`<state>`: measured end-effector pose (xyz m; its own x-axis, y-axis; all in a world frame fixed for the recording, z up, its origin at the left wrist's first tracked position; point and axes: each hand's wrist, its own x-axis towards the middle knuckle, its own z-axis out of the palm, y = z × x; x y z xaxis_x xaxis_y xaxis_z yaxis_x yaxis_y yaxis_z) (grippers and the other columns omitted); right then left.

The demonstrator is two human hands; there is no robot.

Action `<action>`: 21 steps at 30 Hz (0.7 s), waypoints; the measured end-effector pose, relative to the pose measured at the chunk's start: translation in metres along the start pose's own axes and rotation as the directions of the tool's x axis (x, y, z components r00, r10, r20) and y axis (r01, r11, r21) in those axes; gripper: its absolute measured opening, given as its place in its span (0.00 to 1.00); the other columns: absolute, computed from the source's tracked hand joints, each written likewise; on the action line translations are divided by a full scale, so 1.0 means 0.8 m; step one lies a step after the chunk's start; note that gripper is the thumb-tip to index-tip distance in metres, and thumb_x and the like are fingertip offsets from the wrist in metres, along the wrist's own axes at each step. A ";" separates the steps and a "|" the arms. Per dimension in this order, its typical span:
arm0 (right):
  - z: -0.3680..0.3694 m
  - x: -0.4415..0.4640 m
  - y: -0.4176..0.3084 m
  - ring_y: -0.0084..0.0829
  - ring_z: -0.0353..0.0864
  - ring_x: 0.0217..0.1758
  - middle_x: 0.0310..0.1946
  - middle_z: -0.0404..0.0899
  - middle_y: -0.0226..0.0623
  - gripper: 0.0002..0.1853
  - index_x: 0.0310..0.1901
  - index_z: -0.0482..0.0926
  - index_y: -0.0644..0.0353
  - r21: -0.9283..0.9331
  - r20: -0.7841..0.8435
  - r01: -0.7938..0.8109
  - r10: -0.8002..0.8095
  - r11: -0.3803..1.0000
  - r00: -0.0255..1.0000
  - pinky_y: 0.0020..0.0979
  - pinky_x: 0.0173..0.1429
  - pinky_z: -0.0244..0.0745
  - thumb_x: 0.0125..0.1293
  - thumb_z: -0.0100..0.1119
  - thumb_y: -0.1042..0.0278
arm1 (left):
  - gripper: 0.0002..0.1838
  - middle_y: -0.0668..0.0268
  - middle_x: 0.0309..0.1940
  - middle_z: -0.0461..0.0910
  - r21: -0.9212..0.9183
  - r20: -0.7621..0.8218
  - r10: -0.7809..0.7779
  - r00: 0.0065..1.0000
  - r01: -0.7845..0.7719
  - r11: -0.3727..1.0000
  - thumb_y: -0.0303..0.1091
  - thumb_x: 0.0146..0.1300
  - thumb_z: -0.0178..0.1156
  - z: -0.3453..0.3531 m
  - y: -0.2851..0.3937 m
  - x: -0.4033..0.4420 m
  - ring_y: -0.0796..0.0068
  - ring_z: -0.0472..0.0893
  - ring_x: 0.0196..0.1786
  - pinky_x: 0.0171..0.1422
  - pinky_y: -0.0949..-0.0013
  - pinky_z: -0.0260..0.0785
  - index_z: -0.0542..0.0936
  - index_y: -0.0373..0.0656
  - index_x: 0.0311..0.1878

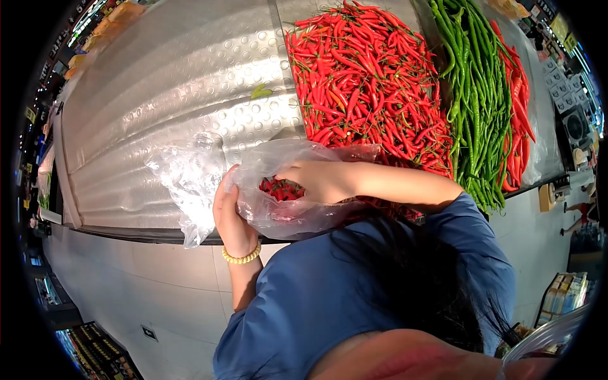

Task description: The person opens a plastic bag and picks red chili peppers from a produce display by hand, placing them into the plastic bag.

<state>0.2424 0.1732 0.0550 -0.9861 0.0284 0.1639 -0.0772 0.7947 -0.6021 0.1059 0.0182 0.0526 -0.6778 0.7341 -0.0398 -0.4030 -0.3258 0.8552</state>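
Observation:
A clear plastic bag (pixel 272 218) with small red chillies (pixel 282 189) inside lies at the front edge of the display. My left hand (pixel 230 212), with a yellow beaded bracelet at the wrist, grips the bag's left side. At the bag's opening is my right hand (pixel 320 180), its fingers bent over the chillies; whether they hold any is hidden. Beyond it spreads a large heap of red chillies (pixel 373 82). Another crumpled clear bag (pixel 190 177) rests left of my left hand.
Long green chillies (pixel 475 95) and larger red ones (pixel 520 114) lie to the right of the heap. A silvery dimpled mat (pixel 171 82) covers the left, with a small green piece (pixel 261 92) on it. Shelves (pixel 101 351) stand on the floor at lower left.

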 end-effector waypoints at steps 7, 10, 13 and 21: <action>-0.211 0.010 0.129 0.40 0.82 0.37 0.32 0.82 0.45 0.14 0.40 0.81 0.60 -0.085 -0.734 -0.617 0.370 0.782 0.569 0.37 0.46 0.75 0.61 0.50 0.62 | 0.16 0.64 0.43 0.78 0.025 -0.053 -0.016 0.998 0.017 1.000 0.32 0.64 0.48 -0.017 -0.004 -0.004 0.76 0.78 0.42 0.46 0.75 0.69 0.73 0.35 0.52; -0.241 -0.003 0.212 0.44 0.79 0.46 0.39 0.80 0.48 0.18 0.44 0.79 0.59 -0.241 -0.621 -0.799 0.545 0.551 0.563 0.41 0.51 0.72 0.62 0.52 0.53 | 0.15 0.64 0.41 0.79 0.005 -0.044 -0.028 0.999 0.028 1.000 0.31 0.64 0.48 -0.018 -0.008 0.000 0.77 0.77 0.40 0.44 0.76 0.68 0.74 0.34 0.51; -0.248 0.006 0.207 0.43 0.78 0.49 0.42 0.80 0.45 0.21 0.46 0.76 0.60 -0.360 -0.559 -0.820 0.600 0.445 0.571 0.41 0.53 0.72 0.61 0.55 0.50 | 0.15 0.64 0.40 0.79 -0.023 -0.014 -0.037 0.999 0.036 0.999 0.28 0.64 0.47 -0.026 -0.012 0.005 0.78 0.77 0.38 0.42 0.76 0.67 0.74 0.33 0.50; -0.272 0.004 0.190 0.39 0.80 0.37 0.33 0.82 0.43 0.17 0.39 0.80 0.61 -0.429 -0.293 -0.779 0.745 0.458 0.599 0.37 0.44 0.73 0.57 0.59 0.55 | 0.14 0.66 0.37 0.79 -0.026 -0.009 -0.045 0.999 0.045 0.999 0.28 0.64 0.46 -0.034 -0.013 0.007 0.81 0.76 0.35 0.40 0.77 0.66 0.75 0.34 0.49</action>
<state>0.2593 0.4261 0.1341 -0.6053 0.7868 -0.1210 0.7958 0.6017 -0.0681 0.0896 0.0099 0.0291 -0.6642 0.7429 -0.0831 -0.4494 -0.3079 0.8386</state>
